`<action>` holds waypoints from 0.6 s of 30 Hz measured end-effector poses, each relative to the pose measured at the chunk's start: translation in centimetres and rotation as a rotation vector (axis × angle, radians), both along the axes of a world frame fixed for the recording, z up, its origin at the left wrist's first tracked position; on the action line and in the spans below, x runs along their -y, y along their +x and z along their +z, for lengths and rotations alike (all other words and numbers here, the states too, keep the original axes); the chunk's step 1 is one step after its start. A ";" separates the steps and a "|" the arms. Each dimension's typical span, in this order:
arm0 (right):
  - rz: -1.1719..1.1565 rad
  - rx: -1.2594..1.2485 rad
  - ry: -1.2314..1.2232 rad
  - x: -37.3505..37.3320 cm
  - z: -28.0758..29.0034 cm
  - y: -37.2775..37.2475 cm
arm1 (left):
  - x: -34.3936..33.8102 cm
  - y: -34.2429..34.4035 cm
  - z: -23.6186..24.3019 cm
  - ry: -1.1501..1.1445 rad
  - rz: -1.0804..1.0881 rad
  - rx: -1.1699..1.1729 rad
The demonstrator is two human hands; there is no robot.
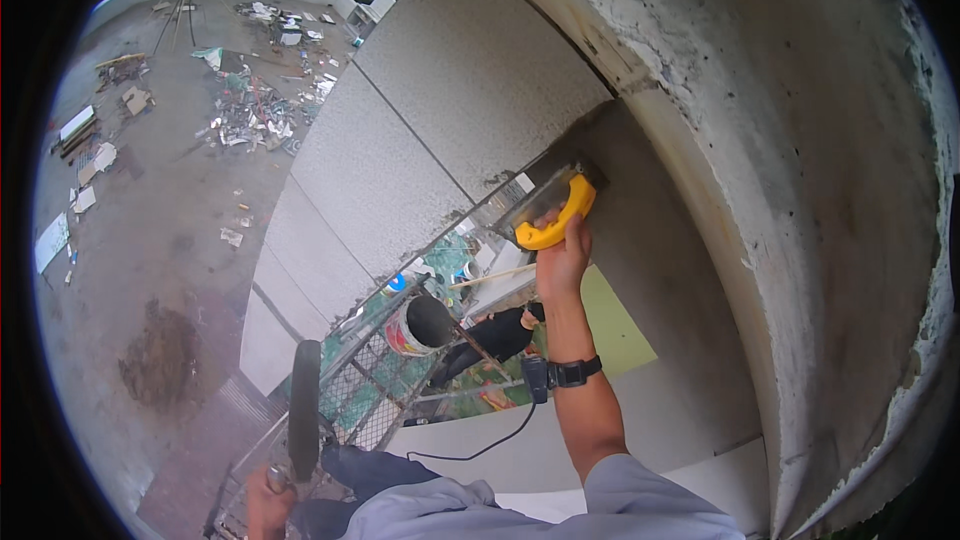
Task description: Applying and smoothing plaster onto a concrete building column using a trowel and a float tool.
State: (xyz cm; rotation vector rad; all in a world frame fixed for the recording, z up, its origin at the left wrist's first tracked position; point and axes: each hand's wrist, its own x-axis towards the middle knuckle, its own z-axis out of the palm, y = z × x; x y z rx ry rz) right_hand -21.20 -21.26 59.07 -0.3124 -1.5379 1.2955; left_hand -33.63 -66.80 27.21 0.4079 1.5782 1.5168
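My right hand (562, 255) is raised and wrapped round the yellow handle of a plastering trowel (568, 215). Its flat blade lies against the wall, where a dark grey coat of mortar (665, 230) meets light grey panels (480, 60). At the lower left, my left hand (268, 502) grips the handle of a second trowel (304, 410). That one has a long, grey-coated blade pointing away from me, apart from the wall. A black strapped device (560, 373) with a cable sits on my right wrist.
A bucket of grey mortar (428, 322) stands beside metal mesh scaffolding (365, 395). A person in dark clothes (498, 338) is below it. A thick, rough concrete edge (740, 140) curves along the right. Rubble (255, 105) and boards (75, 125) lie on the ground far below left.
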 end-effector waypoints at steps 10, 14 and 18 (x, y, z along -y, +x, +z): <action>0.096 -0.016 0.004 -1.8 -2.9 -2.0 | 0.0 0.1 -2.6 -0.053 -0.044 -0.017; -0.044 -0.014 -0.051 -1.9 -4.3 -0.9 | 0.2 0.1 -2.5 -0.084 -0.032 -0.072; -0.142 0.143 0.098 0.3 -1.8 0.6 | 0.5 -0.4 -1.7 -0.070 -0.062 -0.014</action>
